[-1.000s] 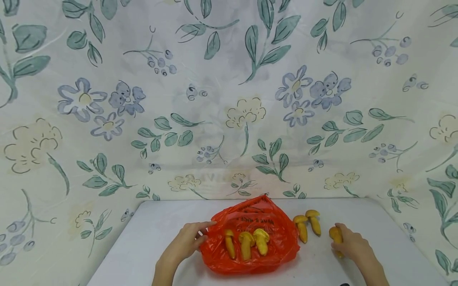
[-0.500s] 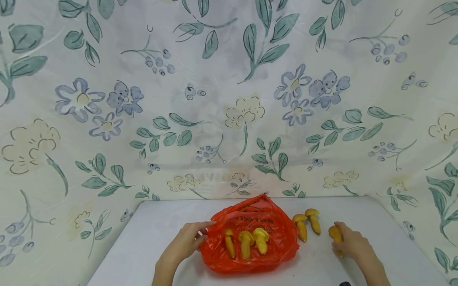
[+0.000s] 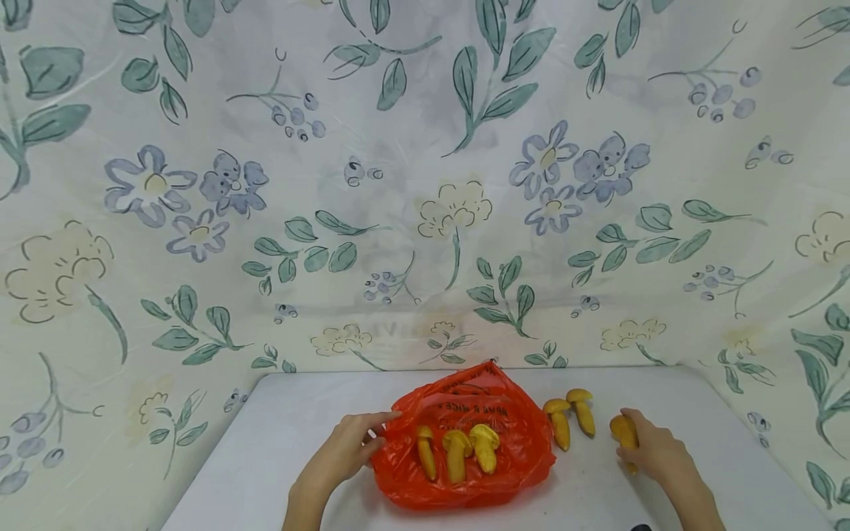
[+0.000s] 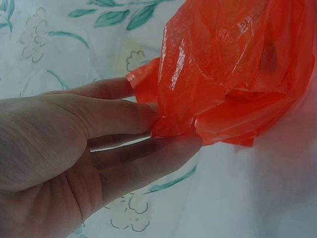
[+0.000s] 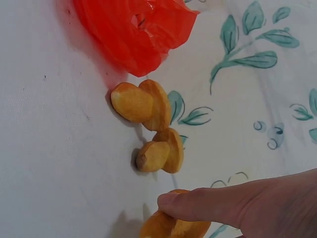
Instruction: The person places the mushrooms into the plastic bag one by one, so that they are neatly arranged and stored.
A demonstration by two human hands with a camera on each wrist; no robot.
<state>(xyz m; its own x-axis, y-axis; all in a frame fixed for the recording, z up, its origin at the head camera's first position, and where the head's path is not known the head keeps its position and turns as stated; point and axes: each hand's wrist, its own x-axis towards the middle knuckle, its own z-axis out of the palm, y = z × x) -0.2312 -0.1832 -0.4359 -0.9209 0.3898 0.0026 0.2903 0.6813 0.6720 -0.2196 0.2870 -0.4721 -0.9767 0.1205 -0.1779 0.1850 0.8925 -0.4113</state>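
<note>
A red plastic bag (image 3: 458,495) lies with its mouth spread on the white table, three yellow-brown mushrooms (image 3: 456,456) inside it. My left hand (image 3: 341,448) pinches the bag's left edge; in the left wrist view the red film (image 4: 198,74) runs between thumb and fingers. To the right of the bag my right hand (image 3: 652,447) grips another mushroom (image 3: 623,429) from its right side. The right wrist view has the thumb across this mushroom (image 5: 173,225), whose lower part is cut off by the frame.
Two more mushrooms (image 3: 581,411) lie between the bag and my right hand, one right at the bag's right edge. A floral-patterned cloth (image 3: 425,221) hangs behind the white table (image 3: 299,398). A small dark object (image 3: 640,527) shows at the bottom edge.
The right hand and its mushroom have shifted very slightly, with less of the stem's lower end showing. The left hand, the bag and the other mushrooms stay put.
</note>
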